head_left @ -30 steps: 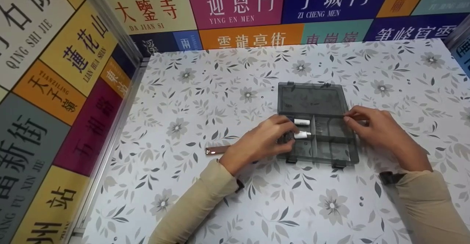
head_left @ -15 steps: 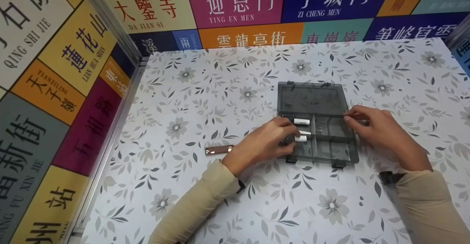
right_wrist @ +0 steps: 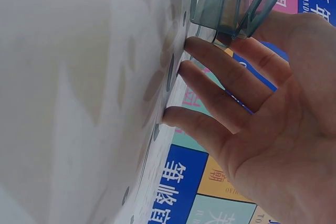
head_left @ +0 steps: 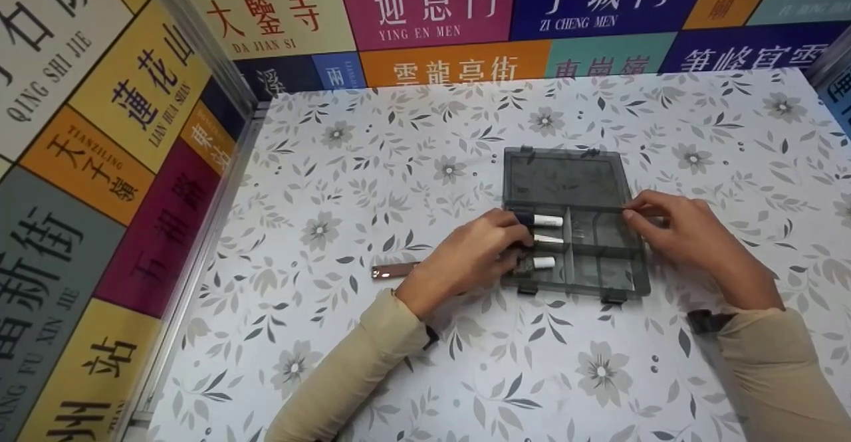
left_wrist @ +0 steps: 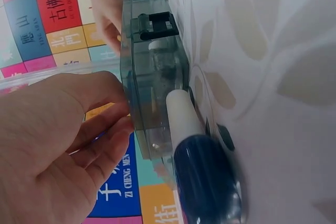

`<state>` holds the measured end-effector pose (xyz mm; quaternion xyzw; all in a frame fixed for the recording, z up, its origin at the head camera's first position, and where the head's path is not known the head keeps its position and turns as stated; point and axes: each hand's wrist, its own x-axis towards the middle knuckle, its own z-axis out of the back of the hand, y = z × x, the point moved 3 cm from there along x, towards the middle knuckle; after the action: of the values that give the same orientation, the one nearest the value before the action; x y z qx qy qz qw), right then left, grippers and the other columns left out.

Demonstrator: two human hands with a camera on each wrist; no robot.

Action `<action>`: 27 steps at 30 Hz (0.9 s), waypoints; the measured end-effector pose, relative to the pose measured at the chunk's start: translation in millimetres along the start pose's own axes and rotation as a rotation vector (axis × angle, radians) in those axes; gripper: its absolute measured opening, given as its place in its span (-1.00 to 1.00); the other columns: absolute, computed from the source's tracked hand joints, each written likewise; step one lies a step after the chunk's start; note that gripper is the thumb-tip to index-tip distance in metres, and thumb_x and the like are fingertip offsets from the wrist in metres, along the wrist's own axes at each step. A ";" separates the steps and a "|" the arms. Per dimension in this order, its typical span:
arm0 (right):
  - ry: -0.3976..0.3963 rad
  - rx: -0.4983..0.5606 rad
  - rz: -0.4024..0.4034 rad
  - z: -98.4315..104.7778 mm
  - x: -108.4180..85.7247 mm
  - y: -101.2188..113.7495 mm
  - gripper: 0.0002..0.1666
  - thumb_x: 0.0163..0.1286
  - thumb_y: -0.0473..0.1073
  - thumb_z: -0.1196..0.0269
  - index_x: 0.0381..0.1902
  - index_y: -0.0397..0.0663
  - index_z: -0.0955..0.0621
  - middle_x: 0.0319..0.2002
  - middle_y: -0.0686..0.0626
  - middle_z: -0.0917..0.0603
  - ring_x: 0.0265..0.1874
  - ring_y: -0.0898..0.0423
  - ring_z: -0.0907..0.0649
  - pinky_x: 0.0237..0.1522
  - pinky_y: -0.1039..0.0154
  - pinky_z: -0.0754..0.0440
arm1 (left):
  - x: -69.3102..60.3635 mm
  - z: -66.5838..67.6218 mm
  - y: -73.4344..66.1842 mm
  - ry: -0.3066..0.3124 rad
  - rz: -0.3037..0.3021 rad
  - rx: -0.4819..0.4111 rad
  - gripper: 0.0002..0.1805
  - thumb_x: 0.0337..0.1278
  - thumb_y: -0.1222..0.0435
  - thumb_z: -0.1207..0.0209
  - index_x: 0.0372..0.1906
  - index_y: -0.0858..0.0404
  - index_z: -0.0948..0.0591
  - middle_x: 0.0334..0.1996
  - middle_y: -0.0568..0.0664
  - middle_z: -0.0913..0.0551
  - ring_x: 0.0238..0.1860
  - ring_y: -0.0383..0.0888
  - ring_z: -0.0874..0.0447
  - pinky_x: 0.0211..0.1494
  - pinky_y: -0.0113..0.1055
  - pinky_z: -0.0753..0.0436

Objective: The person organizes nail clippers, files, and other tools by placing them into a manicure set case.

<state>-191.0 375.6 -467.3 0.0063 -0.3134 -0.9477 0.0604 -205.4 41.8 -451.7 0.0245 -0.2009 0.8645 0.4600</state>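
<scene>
A smoky clear plastic organizer box (head_left: 605,272) lies with its lid (head_left: 565,177) folded back. My left hand (head_left: 462,256) reaches over its left side, fingers bent beside a white tapered cap (head_left: 549,240); the fingertips are partly hidden. A dark glittery nail polish bottle (head_left: 525,266) with a white cap lies at the front left inside. Behind it is a dark bottle with a white cap (head_left: 549,221). In the left wrist view, a blue nail polish bottle (left_wrist: 205,177) lies outside the box. My right hand (head_left: 685,236) pinches the box's right edge near the hinge, its other fingers spread on the table.
A brown nail clipper (head_left: 393,270) lies left of the box, partly covered by my left hand. The table (head_left: 399,375) has a floral cover. Colourful panels with writing (head_left: 432,6) stand behind and along the left.
My left hand has set the glittery nail polish bottle down at the front left of the box, let go of it and drawn slightly back. My right hand has stayed in place.
</scene>
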 end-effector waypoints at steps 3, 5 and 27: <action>0.002 0.005 0.000 -0.3 0.2 -0.2 -0.70 0.65 0.02 -0.27 0.08 -0.03 -0.76 0.07 -0.27 -0.84 0.14 -0.45 -0.76 0.25 -0.46 -0.62 | -4.2 2.8 3.3 -0.008 0.007 0.007 -0.75 0.40 0.34 -0.30 0.09 0.09 -0.78 0.10 -0.07 -0.73 0.17 -0.13 -0.69 0.21 -0.36 -0.74; 0.004 0.009 -0.001 -0.4 0.3 -0.3 -0.70 0.65 0.02 -0.27 0.08 -0.03 -0.76 0.08 -0.27 -0.84 0.15 -0.44 -0.76 0.26 -0.46 -0.62 | -7.7 5.0 6.1 -0.013 0.012 0.013 -0.75 0.41 0.33 -0.31 0.09 0.08 -0.78 0.10 -0.07 -0.74 0.16 -0.13 -0.71 0.19 -0.37 -0.75; -0.016 -0.032 0.017 -0.5 0.6 0.1 -0.72 0.65 0.02 -0.26 0.07 0.03 -0.78 0.03 -0.19 -0.87 0.09 -0.42 -0.79 0.19 -0.39 -0.66 | -48.3 11.0 19.0 0.119 0.079 -0.023 -0.81 0.45 0.23 -0.33 0.05 0.09 -0.81 -0.01 -0.11 -0.80 -0.04 -0.17 -0.79 0.01 -0.30 -0.79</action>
<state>-191.5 375.2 -467.5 -0.0048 -0.2985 -0.9521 0.0662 -194.5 -9.6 -458.8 -0.0403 -0.1840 0.8795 0.4371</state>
